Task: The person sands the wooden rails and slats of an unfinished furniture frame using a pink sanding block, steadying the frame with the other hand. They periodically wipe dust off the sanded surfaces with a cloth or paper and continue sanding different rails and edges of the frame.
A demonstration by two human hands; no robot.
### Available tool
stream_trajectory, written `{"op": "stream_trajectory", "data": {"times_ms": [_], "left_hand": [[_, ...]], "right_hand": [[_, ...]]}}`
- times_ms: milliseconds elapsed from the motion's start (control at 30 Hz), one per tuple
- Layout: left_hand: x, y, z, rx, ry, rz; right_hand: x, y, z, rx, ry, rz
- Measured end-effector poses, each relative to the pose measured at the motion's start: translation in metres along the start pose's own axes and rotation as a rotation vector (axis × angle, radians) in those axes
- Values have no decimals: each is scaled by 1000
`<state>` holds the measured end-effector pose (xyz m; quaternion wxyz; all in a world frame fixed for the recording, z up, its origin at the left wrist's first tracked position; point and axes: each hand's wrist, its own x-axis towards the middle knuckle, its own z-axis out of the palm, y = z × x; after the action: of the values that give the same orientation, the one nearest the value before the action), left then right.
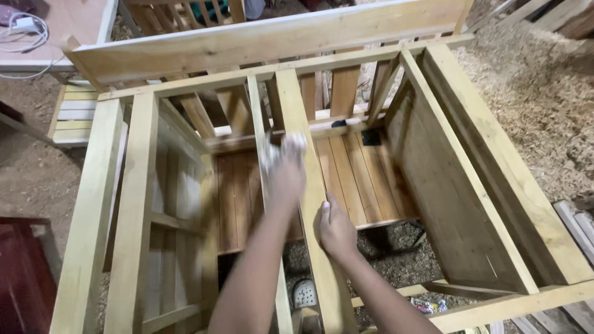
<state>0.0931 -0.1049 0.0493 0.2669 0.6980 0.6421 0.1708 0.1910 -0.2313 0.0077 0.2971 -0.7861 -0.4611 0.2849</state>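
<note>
Both hands work on a big wooden frame (470, 185) of pale planks that fills most of the view, standing on a floor (544, 93) covered in sawdust. A long plank (260, 40) lies across the frame's far edge, and a slatted panel (359, 179) forms the frame's lower inner face. Down the middle runs a rail (303, 124) from the far edge toward the near one. The right hand (337, 230) rests flat on this rail near its middle, fingers spread and holding nothing — only pressing the wood. The left hand (283, 167) is blurred, closed around a pale rag (279, 148) held against the rail just beyond the right hand. At the far left corner sits a white cable (21, 31) on a pink board (74, 18).
</note>
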Motion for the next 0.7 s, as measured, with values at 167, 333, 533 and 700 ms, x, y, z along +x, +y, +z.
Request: {"op": "stream_trajectory", "data": {"times_ms": [167, 333, 533, 700], "left_hand": [[-160, -13, 9, 131, 164, 300], [-35, -7, 10, -31, -195, -157], [-6, 0, 3, 126, 83, 157], [-171, -37, 24, 208, 206, 433]], "right_hand": [[6, 5, 2, 109, -71, 13], [-32, 17, -10, 121, 11, -346], [-80, 9, -29, 44, -272, 141], [-83, 0, -38, 54, -223, 12]]}}
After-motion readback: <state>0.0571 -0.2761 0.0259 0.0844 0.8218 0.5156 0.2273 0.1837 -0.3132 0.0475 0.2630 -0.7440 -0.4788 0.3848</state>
